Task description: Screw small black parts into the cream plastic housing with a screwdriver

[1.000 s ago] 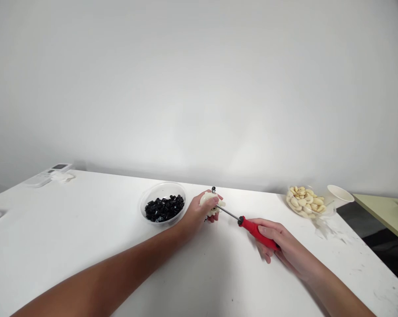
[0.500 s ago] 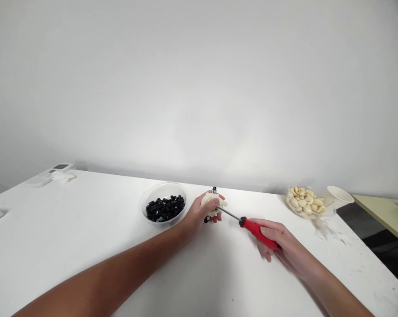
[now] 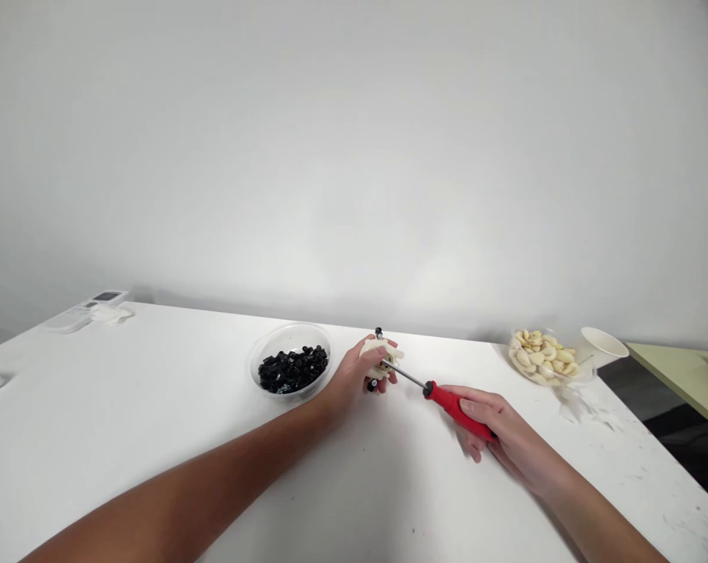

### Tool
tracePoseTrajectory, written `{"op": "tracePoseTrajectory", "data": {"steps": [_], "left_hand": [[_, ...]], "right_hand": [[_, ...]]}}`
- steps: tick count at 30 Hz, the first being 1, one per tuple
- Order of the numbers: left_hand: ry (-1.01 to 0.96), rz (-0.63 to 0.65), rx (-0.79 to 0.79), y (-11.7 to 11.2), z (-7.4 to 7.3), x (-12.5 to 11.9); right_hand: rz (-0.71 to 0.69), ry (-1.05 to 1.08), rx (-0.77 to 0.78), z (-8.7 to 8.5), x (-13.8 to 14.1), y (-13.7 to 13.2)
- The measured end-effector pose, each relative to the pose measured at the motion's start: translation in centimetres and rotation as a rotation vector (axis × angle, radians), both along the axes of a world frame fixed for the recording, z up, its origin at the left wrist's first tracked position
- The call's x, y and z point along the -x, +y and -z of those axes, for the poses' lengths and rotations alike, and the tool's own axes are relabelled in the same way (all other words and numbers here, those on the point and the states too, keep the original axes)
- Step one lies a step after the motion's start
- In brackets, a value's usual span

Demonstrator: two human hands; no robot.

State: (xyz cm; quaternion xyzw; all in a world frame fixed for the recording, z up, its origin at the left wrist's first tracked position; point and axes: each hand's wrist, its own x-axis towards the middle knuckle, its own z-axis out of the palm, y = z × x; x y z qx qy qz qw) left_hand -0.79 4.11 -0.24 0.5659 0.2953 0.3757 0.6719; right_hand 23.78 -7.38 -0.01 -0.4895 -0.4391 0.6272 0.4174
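Observation:
My left hand (image 3: pixel 354 374) is closed around a small cream-coloured plastic piece (image 3: pixel 382 367) with a bumpy edge and little black wheels at its top and bottom. The thumb lies across its face. In my right hand (image 3: pixel 500 426) is a screwdriver (image 3: pixel 456 408) with a red handle and a black collar. Its metal shaft runs left to the cream piece, and the tip meets it near my left thumb. Just left of my left hand stands a clear round bowl (image 3: pixel 260 344) holding many small black parts (image 3: pixel 292 369).
At the right, a clear container holds several cream-coloured pieces (image 3: pixel 541 356), beside a white cup-like vessel (image 3: pixel 605 344). A white remote control (image 3: pixel 87 310) and crumpled white tissue (image 3: pixel 112 314) lie at the far left. A wall backs the white table (image 3: pixel 154 407).
The cream piece has turned slightly in my left hand, its lower wheel shifting right. The screwdriver tip has moved a little left and up, closer to my thumb.

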Motion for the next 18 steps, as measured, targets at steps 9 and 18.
{"op": "tracePoseTrajectory", "data": {"steps": [9,18], "left_hand": [[0.039,-0.031,-0.034,0.07,-0.19,-0.20],[0.037,-0.029,-0.018,0.19,-0.24,-0.13]], "right_hand": [[0.009,0.028,-0.008,0.18,0.05,0.05],[0.025,-0.084,-0.011,0.07,0.47,0.13]]}}
